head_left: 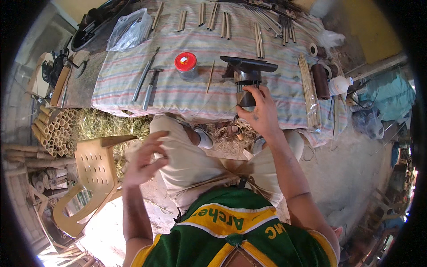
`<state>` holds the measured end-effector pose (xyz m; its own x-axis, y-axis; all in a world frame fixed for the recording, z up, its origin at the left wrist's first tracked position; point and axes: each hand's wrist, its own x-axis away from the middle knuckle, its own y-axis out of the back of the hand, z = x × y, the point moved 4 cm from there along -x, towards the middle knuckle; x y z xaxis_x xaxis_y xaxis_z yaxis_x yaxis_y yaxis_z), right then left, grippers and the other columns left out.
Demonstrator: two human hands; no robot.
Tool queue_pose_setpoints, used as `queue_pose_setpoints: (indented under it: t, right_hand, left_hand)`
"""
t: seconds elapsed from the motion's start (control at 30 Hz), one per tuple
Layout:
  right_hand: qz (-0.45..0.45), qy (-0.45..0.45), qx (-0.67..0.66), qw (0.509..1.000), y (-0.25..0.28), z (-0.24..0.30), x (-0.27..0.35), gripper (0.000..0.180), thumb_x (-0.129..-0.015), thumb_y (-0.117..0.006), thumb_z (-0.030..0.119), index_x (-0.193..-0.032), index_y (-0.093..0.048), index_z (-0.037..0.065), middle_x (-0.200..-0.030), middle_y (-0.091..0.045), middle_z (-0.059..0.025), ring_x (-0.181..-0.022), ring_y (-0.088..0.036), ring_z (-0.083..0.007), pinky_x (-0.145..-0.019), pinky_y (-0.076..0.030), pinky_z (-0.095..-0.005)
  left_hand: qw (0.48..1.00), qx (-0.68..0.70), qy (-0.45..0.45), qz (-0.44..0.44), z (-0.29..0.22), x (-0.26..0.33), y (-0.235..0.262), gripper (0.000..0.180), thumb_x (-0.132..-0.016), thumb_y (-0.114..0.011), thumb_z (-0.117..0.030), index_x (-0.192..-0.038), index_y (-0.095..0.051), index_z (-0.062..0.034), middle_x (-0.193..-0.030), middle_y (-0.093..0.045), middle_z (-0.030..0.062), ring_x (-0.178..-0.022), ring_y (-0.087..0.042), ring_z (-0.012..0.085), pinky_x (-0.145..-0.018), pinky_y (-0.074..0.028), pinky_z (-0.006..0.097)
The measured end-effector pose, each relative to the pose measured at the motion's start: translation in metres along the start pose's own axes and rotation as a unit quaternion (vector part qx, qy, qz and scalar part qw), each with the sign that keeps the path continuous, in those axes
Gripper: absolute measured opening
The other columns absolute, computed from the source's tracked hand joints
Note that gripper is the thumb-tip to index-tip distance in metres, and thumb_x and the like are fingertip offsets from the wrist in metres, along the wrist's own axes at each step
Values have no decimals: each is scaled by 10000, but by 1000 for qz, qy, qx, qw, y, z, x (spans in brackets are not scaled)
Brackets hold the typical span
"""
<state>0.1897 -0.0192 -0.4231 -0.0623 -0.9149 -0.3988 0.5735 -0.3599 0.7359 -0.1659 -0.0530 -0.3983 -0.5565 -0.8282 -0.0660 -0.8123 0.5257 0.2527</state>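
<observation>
On the front part of the table stands a dark piece with a curved, trough-like top [255, 65] and a short dark cylinder [245, 99] below it. My right hand [263, 111] grips that cylinder, fingers at its upper side and thumb near its lower end. By the thumb tip is a small dark bit, too small to name. My left hand [146, 161] hangs in the air over my left thigh, fingers apart and holding nothing. Left of the dark piece lie a thin wooden stick [210, 76], a red-lidded clear jar [189, 73], a hammer [151, 89] and a long metal tool [146, 74].
A striped cloth [178, 100] covers the table. Several cut tubes [259, 41] lie along its far side. Bundled sticks [309, 91], a brown roll [320, 82] and a white bottle [340, 85] sit right. A tan plastic chair [95, 167] and stacked bamboo [53, 129] stand left.
</observation>
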Motion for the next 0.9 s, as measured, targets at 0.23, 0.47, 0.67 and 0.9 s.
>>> queue_pose_setpoints:
  t: [0.23, 0.47, 0.67, 0.9]
  right_hand:
    - [-9, 17, 77, 997, -16, -3, -10, 594, -753, -810, 268, -1275, -560, 134, -1228, -548, -184, -1059, -610, -399, -823, -534, -472]
    - [87, 16, 81, 993, -20, -11, -7, 668, -786, -801, 295, -1376, -525, 147, -1306, -523, -221, -1179, -548, -428, -958, -485, -480]
    - [153, 29, -10, 988, 7, -13, -12, 700, -785, -811, 280, -1407, -524, 137, -1378, -507, -237, -1239, -522, -418, -1025, -448, -454]
    - [186, -28, -99, 977, 73, 8, -39, 463, -865, -754, 179, -1284, -613, 44, -1155, -675, -149, -1071, -647, -232, -947, -502, -341]
  left_hand:
    - [945, 241, -16, -218, 26, 80, 109, 131, -917, -642, -138, -866, -547, -65, -1038, -625, 144, -1038, -577, 266, -1024, -402, 506]
    - [916, 84, 276, -277, 103, 149, 143, 165, -939, -670, -179, -905, -586, -41, -610, -460, -12, -492, -428, 96, -550, -488, 313]
    - [869, -35, 384, -310, 145, 207, 160, 166, -932, -689, -164, -893, -627, -16, -661, -533, -7, -451, -424, 52, -404, -392, 239]
    - [795, -11, 367, -483, 164, 243, 175, 191, -933, -700, -212, -887, -615, -47, -665, -541, -4, -426, -392, 53, -377, -299, 233]
